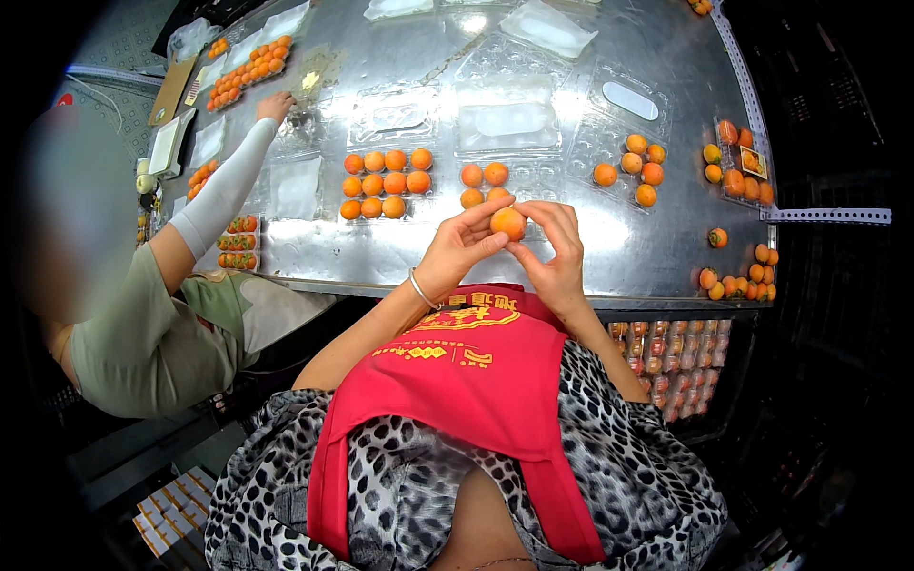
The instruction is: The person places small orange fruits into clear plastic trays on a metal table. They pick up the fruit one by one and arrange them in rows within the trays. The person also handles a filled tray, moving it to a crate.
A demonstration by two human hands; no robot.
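Note:
An orange persimmon [508, 225] is held up between my two hands over the front edge of the metal table. My left hand [455, 246], with a bangle on the wrist, grips it from the left with thumb and fingers. From the other side the fingertips of my right hand [555, 257] close on the same fruit. Just beyond them lies a clear plastic tray [538, 179] with a few persimmons [495, 173] in its left part. To its left, another clear tray holds rows of persimmons [394, 182].
On the right are a partly filled tray [619, 190], a labelled pack [752, 162] and loose persimmons [738, 285] by the corner. Empty trays with white liners [505, 124] lie farther back. At left, a co-worker's sleeved arm [228, 186] reaches over the table [666, 57].

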